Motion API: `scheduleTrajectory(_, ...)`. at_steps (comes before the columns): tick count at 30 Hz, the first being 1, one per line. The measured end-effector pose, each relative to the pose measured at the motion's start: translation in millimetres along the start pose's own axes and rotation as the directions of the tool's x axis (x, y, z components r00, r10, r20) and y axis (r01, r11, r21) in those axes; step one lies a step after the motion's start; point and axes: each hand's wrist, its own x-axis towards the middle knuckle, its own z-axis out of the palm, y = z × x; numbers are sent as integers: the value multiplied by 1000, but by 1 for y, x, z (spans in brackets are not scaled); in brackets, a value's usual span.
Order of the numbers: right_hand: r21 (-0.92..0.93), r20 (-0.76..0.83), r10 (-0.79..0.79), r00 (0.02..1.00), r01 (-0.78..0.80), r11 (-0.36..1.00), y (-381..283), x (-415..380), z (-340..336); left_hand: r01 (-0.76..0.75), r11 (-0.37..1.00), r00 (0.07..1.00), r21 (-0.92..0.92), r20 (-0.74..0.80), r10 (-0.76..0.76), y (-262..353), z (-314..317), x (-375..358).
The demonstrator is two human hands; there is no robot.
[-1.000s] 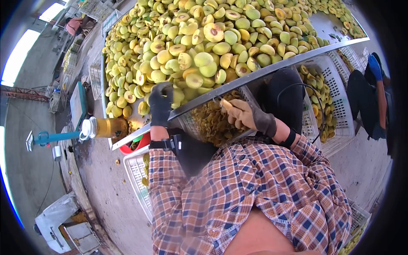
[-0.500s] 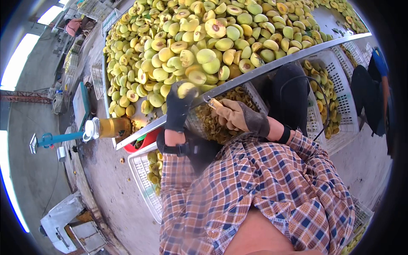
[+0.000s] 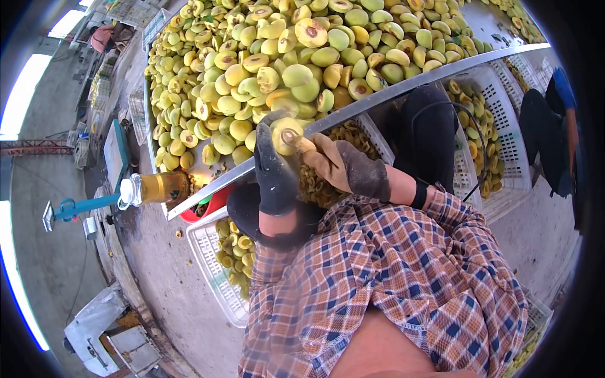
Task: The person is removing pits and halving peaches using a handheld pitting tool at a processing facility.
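Observation:
My left hand, in a dark glove, is closed around a yellow-green peach half, its cut face with the stone turned toward my right hand. My right hand, in a tan and grey glove, grips a short wooden-handled pitting tool. The tool's tip meets the middle of the cut face; its metal end is hidden there. Both hands are just inside the near metal edge of the table, which bears a heap of halved peaches.
Below my hands a crate holds peach scraps. White crates of peach pieces stand at the right and lower left. A red basin and a jar of amber liquid are at left. Another person is far back left.
My left hand has drawn back from the heap with a peach half and turned its cut face to the right. My right hand has moved left, bringing the tool's tip onto it.

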Motion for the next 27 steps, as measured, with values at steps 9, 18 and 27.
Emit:
scheduleTrajectory(9,-176,112,-62,992,81,981,15,-5,-5,-413,580,907,702,259,333,-7,-13,-4)
scheduleTrajectory(18,59,166,118,979,-129,990,-9,-4,-14,-396,724,912,565,150,383,-7,-3,-9)
scheduleTrajectory(27,123,491,358,794,-471,874,-16,-6,-28,-5,841,979,541,173,-106,12,-14,-10)
